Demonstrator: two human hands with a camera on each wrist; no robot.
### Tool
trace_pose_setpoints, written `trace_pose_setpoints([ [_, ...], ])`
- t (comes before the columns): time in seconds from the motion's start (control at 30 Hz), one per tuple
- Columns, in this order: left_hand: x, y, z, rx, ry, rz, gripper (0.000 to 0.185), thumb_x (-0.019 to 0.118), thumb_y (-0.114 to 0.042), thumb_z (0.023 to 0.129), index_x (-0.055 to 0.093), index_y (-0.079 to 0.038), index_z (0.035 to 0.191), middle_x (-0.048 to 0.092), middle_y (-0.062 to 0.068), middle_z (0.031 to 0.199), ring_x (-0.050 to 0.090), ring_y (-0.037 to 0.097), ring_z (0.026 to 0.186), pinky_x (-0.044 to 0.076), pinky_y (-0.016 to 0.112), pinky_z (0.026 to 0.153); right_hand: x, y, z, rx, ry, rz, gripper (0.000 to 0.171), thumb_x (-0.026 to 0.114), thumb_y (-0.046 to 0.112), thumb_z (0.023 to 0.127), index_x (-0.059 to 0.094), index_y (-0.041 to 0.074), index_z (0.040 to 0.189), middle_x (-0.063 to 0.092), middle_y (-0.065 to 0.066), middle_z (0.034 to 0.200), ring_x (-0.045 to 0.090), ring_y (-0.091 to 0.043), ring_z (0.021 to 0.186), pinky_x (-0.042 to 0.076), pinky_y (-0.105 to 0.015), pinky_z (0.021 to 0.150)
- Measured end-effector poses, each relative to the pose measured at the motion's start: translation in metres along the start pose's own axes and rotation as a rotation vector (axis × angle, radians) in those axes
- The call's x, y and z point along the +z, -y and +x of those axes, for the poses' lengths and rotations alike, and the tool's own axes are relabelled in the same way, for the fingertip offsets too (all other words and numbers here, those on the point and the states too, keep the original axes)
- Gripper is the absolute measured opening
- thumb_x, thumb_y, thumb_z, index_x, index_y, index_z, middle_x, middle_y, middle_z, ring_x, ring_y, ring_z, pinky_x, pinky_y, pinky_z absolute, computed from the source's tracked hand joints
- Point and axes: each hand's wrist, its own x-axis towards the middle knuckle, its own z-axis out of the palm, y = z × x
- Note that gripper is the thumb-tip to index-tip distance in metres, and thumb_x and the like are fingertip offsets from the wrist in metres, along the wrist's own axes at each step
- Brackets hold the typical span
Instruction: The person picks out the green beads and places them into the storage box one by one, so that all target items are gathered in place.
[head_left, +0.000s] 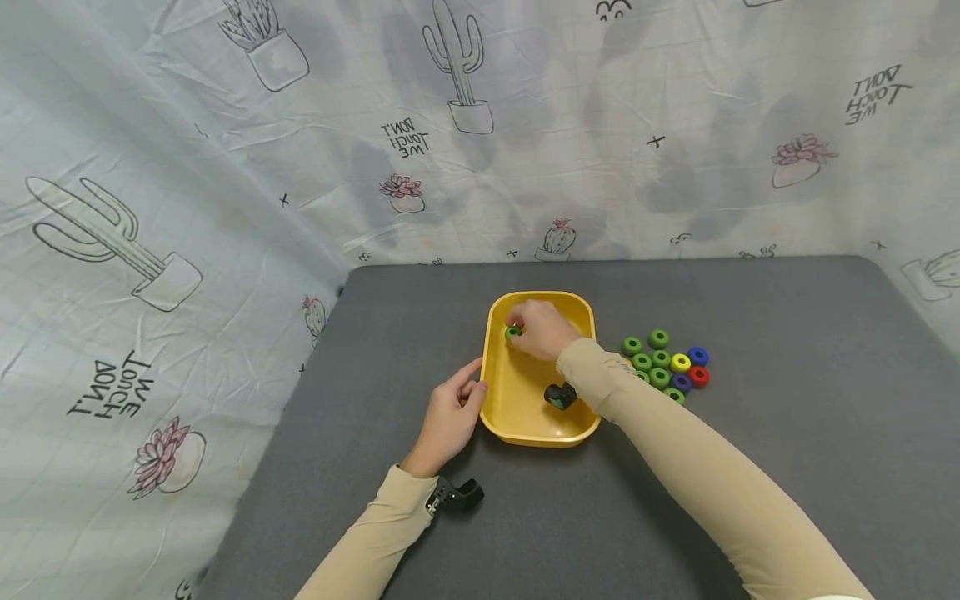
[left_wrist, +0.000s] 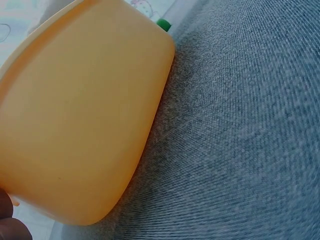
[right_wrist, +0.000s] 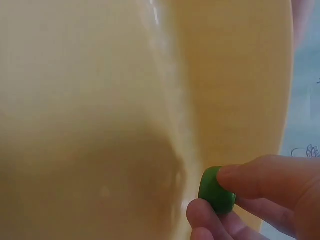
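A yellow tray (head_left: 523, 392) with raised walls stands on the grey table. Inside its far left part, my right hand (head_left: 546, 328) pinches a green ring-shaped bead (right_wrist: 214, 191) between thumb and fingers. The right wrist view shows that bead held beside the tray's inner wall (right_wrist: 235, 100). My left hand (head_left: 450, 415) touches the outside of the tray's left wall with its fingertips. Only dark fingertips (left_wrist: 11, 227) of it appear in the left wrist view, beside the tray's outer wall (left_wrist: 85, 110).
Right of the tray lies a cluster of several green beads (head_left: 660, 377), with a yellow bead (head_left: 680, 363), a blue bead (head_left: 698, 357), a red bead (head_left: 699, 377) and a purple bead (head_left: 681, 382). My right forearm (head_left: 697, 467) hides part of it. A cactus-print cloth (head_left: 525, 208) hangs behind the table.
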Motion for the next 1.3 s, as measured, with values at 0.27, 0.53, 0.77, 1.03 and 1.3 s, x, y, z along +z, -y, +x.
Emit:
trace_pose_setpoints([
  [0.27, -0.001, 0.000, 0.000, 0.012, -0.001, 0.007, 0.043, 0.056, -0.009, 0.107, 0.055, 0.000, 0.148, 0.047, -0.004, 0.066, 0.040, 0.004, 0.054, 0.035, 0.020, 0.056, 0.003, 0.001, 0.002, -0.038, -0.007, -0.046, 0.024, 0.076, 0.011, 0.095, 0.075, 0.003, 0.117, 0.072, -0.016, 0.114, 0.067, -0.029, 0.103, 0.056, -0.042, 0.093],
  [0.53, -0.001, -0.001, -0.001, 0.004, 0.003, 0.007, 0.043, 0.056, -0.011, 0.107, 0.055, -0.001, 0.149, 0.045, -0.004, 0.066, 0.039, 0.004, 0.054, 0.034, 0.020, 0.056, 0.005, -0.002, 0.003, -0.053, -0.015, -0.045, 0.021, 0.078, 0.010, 0.093, 0.077, 0.004, 0.113, 0.073, -0.015, 0.112, 0.068, -0.029, 0.103, 0.056, -0.042, 0.094],
  [0.77, -0.001, -0.001, -0.001, 0.010, 0.000, 0.007, 0.043, 0.056, -0.011, 0.107, 0.055, -0.001, 0.149, 0.047, -0.004, 0.066, 0.040, 0.004, 0.055, 0.035, 0.020, 0.056, 0.005, -0.003, 0.004, -0.052, -0.010, -0.038, 0.020, 0.077, 0.008, 0.093, 0.077, 0.003, 0.112, 0.073, -0.015, 0.110, 0.067, -0.028, 0.100, 0.056, -0.041, 0.093],
  [1.03, 0.000, 0.001, -0.001, 0.006, 0.000, 0.009, 0.043, 0.056, -0.011, 0.107, 0.054, -0.001, 0.149, 0.050, -0.004, 0.068, 0.043, 0.006, 0.056, 0.036, 0.021, 0.057, 0.003, -0.002, 0.000, -0.028, -0.013, -0.008, 0.024, 0.077, 0.009, 0.094, 0.076, 0.002, 0.117, 0.072, -0.016, 0.113, 0.067, -0.030, 0.103, 0.056, -0.042, 0.093],
  [1.3, 0.001, 0.002, -0.001, 0.005, -0.002, -0.004, 0.043, 0.057, -0.012, 0.107, 0.055, -0.002, 0.149, 0.049, -0.003, 0.067, 0.042, 0.006, 0.054, 0.036, 0.021, 0.056, -0.001, 0.004, -0.008, -0.034, -0.029, 0.053, 0.027, 0.077, 0.009, 0.094, 0.075, 0.001, 0.120, 0.073, -0.016, 0.115, 0.069, -0.030, 0.102, 0.057, -0.042, 0.093],
])
